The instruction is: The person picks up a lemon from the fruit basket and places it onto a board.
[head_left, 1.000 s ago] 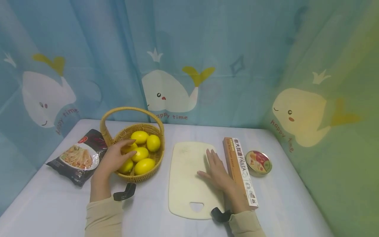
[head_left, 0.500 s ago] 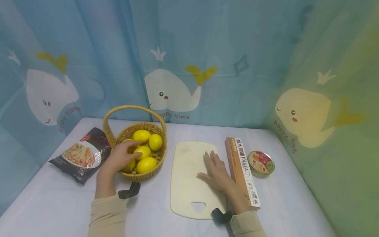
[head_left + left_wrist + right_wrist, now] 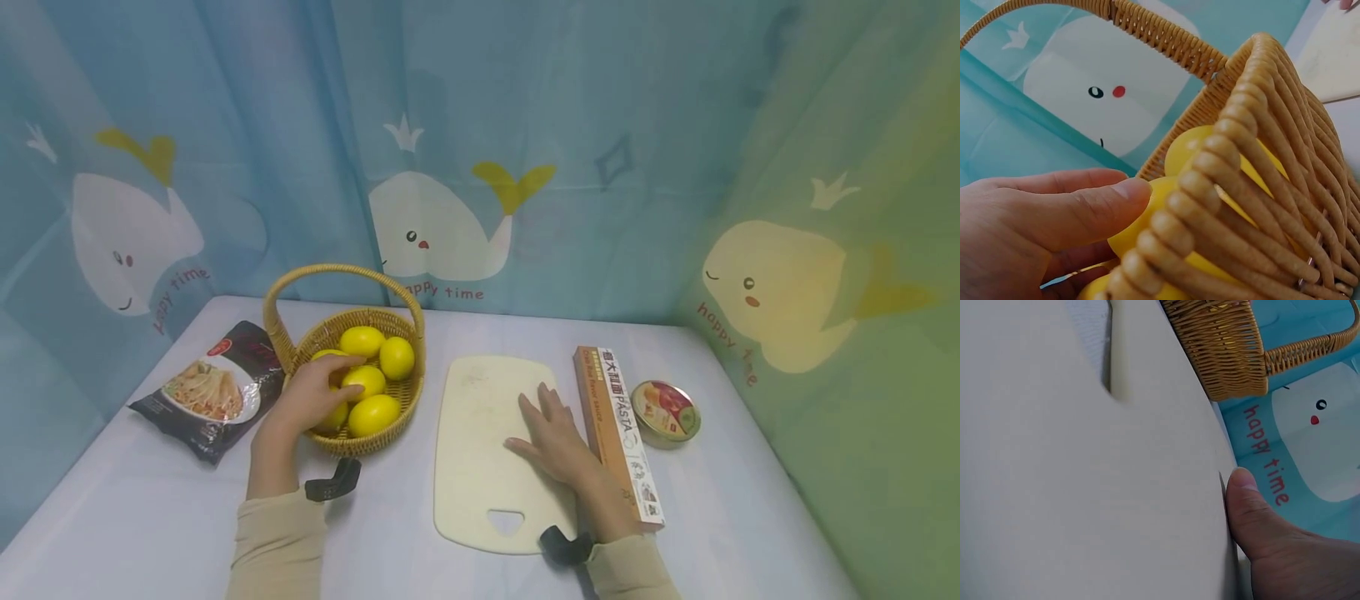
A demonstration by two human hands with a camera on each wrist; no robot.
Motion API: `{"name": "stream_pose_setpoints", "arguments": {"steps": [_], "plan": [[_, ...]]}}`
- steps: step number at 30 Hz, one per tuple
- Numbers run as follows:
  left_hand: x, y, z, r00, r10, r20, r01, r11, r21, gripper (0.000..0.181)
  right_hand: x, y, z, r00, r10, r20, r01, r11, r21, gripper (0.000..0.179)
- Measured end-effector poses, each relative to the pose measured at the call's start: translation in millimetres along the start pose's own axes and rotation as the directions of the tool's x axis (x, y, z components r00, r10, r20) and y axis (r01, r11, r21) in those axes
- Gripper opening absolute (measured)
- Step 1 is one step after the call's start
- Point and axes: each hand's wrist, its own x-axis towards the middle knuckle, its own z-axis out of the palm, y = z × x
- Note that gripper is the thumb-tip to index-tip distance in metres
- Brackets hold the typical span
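Observation:
A round wicker basket (image 3: 365, 448) with a tall arched handle holds several yellow lemons (image 3: 375, 416). Reaching over its left rim, my left hand (image 3: 311, 397) has thumb and fingers around a lemon (image 3: 367, 381) in the middle. The left wrist view shows the thumb pressed on that lemon (image 3: 1159, 190); the fingertips behind it are hidden. My right hand (image 3: 561, 446) lies with spread fingers on the right part of a cream cutting board (image 3: 480, 450). In the right wrist view, its thumb (image 3: 1244, 487) stands out beside the pale board surface (image 3: 1116, 500).
A black noodle bag (image 3: 213, 396) lies left of the basket. Right of the board are a long pasta box (image 3: 618, 437) and a round tin (image 3: 666, 412). A blue curtain (image 3: 600, 83) with whales hangs behind the white table (image 3: 390, 517).
My left hand has moved slightly right, farther into the basket, over the middle lemon. The right hand has stayed on the board. The head view has shifted a little.

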Motion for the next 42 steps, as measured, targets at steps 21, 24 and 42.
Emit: {"name": "stream_pose_setpoints", "arguments": {"steps": [21,24,42], "plan": [[-2.6,-5.5,-2.5,1.0,-0.01,-0.029,0.011,1.0,0.016,0.046,2.8,-8,-1,0.999,-0.008,-0.046,0.007,1.0,-0.021,0.072],[-2.1,-5.2,-2.0,0.999,-0.006,-0.033,0.007,1.0,0.012,0.046,2.8,-9,0,0.999,-0.002,-0.05,0.001,1.0,-0.016,0.072],[4.1,-1.9,6.0,0.999,0.043,-0.024,-0.042,0.998,0.04,0.046,-1.4,-11,-1,0.998,0.058,-0.009,-0.058,0.997,-0.041,0.078]]}}
